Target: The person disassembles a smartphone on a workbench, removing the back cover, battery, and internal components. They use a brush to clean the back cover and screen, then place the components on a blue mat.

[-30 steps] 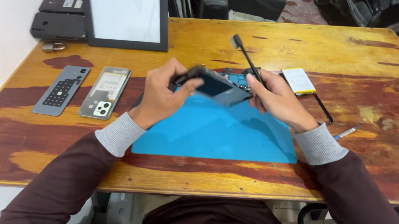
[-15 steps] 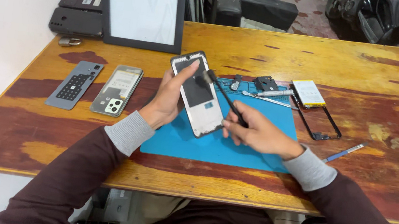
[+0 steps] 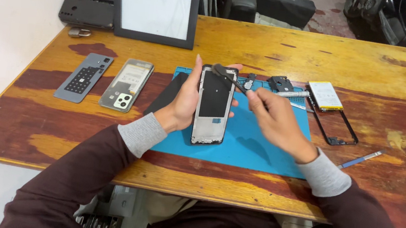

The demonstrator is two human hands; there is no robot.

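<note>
My left hand holds an opened phone body by its left edge. The phone is tilted up over the blue work mat, with its dark inner side facing me. My right hand grips a thin black brush-like tool. The tool's tip rests on the phone's top end. A flat dark panel lies on the mat's left edge, under my left wrist.
On the wooden table, a grey back cover and a clear-cased phone back lie at the left. Small black parts, a battery, a black frame and a blue pry stick lie at the right. A framed white panel stands behind.
The phone body has been straightened and raised in my left hand. My right hand has shifted right, and the tool's tip now sits at the phone's top end.
</note>
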